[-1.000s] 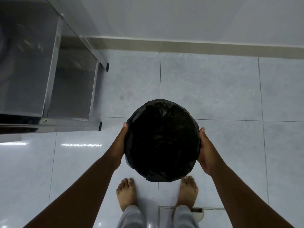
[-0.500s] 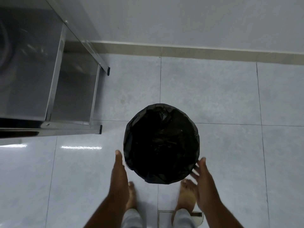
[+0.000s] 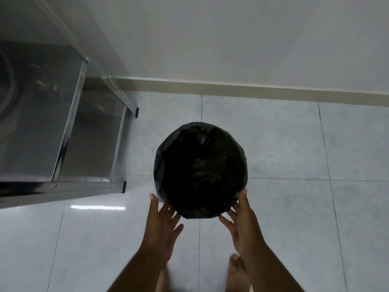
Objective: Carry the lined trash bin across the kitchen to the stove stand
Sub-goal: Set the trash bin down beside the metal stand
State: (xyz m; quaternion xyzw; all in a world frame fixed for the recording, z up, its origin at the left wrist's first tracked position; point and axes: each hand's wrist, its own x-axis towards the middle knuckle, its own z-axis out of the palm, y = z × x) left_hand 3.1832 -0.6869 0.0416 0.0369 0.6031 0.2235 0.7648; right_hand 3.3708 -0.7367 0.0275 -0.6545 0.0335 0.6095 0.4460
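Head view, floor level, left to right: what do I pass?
Shiny steel stove stand → round trash bin with black plastic liner → bare pale grey floor tiles. Both open hands sit beneath the bin's near edge, so unordered.

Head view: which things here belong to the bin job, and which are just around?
Job: lined trash bin; stove stand; left hand; right hand, both open at the bin's near rim.
Around: floor tiles; wall; skirting.

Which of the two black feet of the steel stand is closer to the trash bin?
The front foot, at the end of the stand's nearer rail, level with the bin's left side. The other foot sits farther back, toward the wall.
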